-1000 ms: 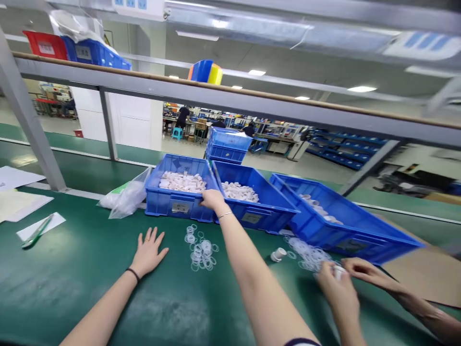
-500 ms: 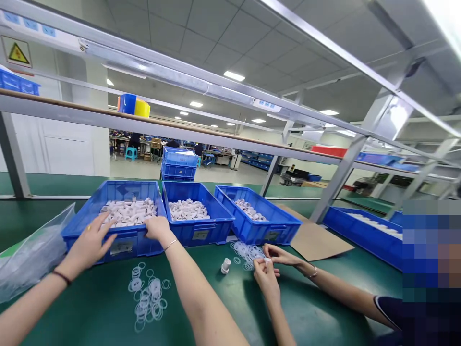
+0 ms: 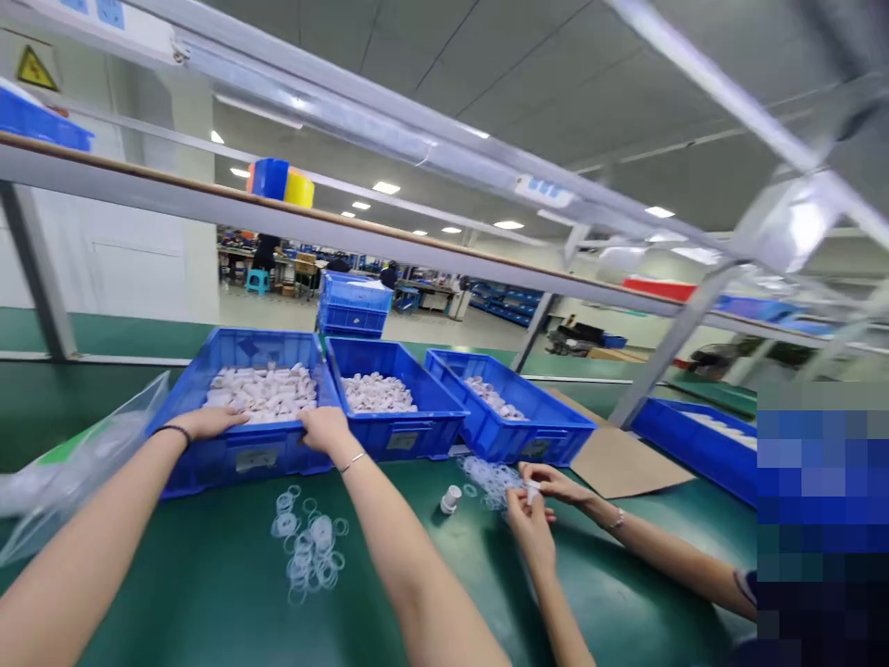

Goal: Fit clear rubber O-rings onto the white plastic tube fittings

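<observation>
A blue bin (image 3: 208, 468) full of white plastic fittings (image 3: 268, 394) stands in front of me at the left. My left hand (image 3: 212, 423) lies over its front rim, fingers bent across the edge. At the front right corner, my right hand (image 3: 325, 430) grips the same rim, its fingertips partly hidden. Below the bin, thin clear rings (image 3: 312, 556) are scattered on the green table. One white fitting (image 3: 451, 500) stands apart to the right.
Two more blue bins (image 3: 409, 428) of white fittings stand to the right. A co-worker's hands (image 3: 534, 500) hold a white fitting beside another ring pile (image 3: 493, 482). A plastic bag (image 3: 83, 463) lies at left, cardboard (image 3: 625, 463) at right. A shelf (image 3: 389, 243) crosses above.
My left hand has come down from above the bin's left side onto its front rim. My right hand stays at the rim's corner. The view has shifted slightly.
</observation>
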`<state>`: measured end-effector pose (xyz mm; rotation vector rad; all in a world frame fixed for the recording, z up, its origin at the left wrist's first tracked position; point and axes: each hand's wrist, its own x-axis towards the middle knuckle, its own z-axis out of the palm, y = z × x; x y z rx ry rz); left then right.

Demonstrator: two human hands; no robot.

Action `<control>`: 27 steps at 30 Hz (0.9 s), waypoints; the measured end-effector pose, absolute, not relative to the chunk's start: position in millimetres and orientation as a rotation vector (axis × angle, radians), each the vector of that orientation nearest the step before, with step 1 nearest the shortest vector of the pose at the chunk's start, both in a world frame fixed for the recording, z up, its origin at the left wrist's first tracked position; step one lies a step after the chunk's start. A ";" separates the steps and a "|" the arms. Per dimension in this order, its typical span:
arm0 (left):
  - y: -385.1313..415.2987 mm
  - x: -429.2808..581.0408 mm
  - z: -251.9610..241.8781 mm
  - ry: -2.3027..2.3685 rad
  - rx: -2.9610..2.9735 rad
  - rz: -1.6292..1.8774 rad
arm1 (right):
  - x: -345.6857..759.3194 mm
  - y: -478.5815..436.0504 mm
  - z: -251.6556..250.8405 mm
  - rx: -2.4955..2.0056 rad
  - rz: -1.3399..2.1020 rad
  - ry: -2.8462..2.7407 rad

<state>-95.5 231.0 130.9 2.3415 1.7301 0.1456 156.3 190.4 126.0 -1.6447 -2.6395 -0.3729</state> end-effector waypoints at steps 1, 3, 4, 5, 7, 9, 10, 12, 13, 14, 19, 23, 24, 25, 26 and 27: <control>225.4 -94.4 132.5 1.711 2.321 0.098 | 156.6 186.5 124.7 -1.632 -0.360 -2.637; 213.9 -94.0 131.7 1.698 2.272 0.037 | 158.0 179.7 119.1 -1.606 -0.342 -2.616; 207.5 -94.5 129.6 1.704 2.246 0.020 | 159.1 176.4 114.7 -1.593 -0.331 -2.608; 200.2 -95.1 126.8 1.721 2.225 0.016 | 160.4 172.6 109.6 -1.577 -0.325 -2.598; 181.4 -95.4 120.3 1.763 2.196 0.031 | 163.1 161.5 97.8 -1.555 -0.327 -2.574; 157.3 -93.4 113.2 1.790 2.193 0.059 | 165.9 144.5 85.0 -1.541 -0.339 -2.551; 144.5 -91.9 109.4 1.794 2.202 0.077 | 167.1 134.6 78.4 -1.533 -0.346 -2.544; 121.0 -88.6 101.2 1.786 2.233 0.115 | 168.7 115.4 66.0 -1.522 -0.356 -2.534; 111.7 -87.3 97.3 1.781 2.247 0.130 | 169.1 107.5 60.8 -1.518 -0.358 -2.531; 104.6 -86.3 94.1 1.778 2.255 0.139 | 169.3 101.4 56.6 -1.514 -0.358 -2.529; 102.6 -85.9 97.2 1.798 2.228 0.112 | 168.6 99.9 58.6 -1.516 -0.393 -2.508; 120.8 -86.5 113.0 1.805 2.208 0.045 | 166.8 115.5 74.8 -1.527 -0.405 -2.490; 124.3 -86.4 116.1 1.809 2.200 0.029 | 166.1 118.3 77.8 -1.520 -0.410 -2.495; 126.6 -86.2 118.4 1.816 2.189 0.018 | 165.3 120.0 80.0 -1.511 -0.420 -2.502; 127.7 -85.9 120.1 1.824 2.177 0.012 | 164.8 120.6 81.3 -1.502 -0.439 -2.509; 127.6 -85.5 121.3 1.831 2.165 0.011 | 164.8 120.2 82.1 -1.499 -0.461 -2.516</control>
